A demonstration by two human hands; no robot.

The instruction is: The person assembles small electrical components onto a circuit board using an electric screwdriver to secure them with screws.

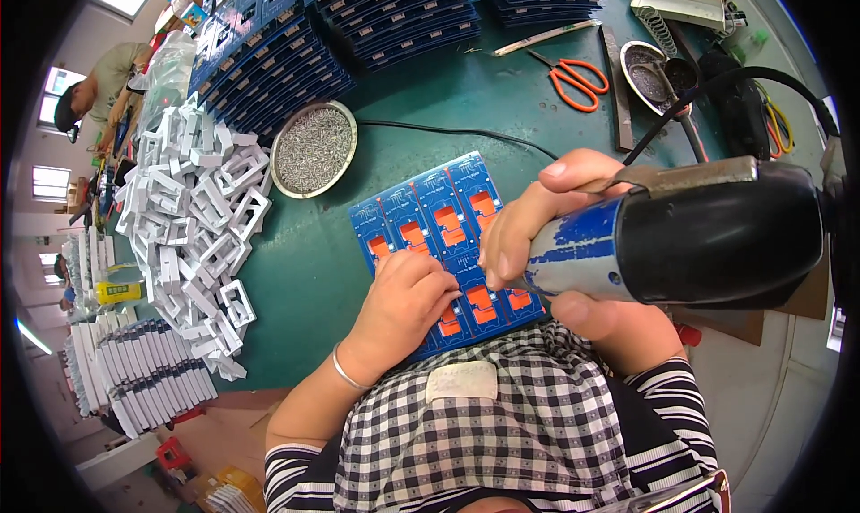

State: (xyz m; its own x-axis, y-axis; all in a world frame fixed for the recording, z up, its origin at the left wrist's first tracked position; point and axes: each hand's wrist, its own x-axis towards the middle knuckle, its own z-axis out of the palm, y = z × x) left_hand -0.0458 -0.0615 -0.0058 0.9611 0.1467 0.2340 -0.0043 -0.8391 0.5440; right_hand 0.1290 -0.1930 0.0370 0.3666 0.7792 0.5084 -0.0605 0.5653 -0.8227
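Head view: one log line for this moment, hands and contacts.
left hand: pressing on blue circuit panel with orange pads | right hand: gripping blue-and-black powered driver, tip at panel | surface: green table

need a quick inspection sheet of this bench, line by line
surface: green table top, crowded.
job's things: blue circuit board panel with orange patches, flat at the table edge; blue and black power tool.
clutter: pile of white plastic frames, round dish of small metal parts, stacks of blue panels, orange scissors.
grippers: left hand presses the panel; right hand grips the tool.
cables: black cable across the table.
surroundings: another person at far left.
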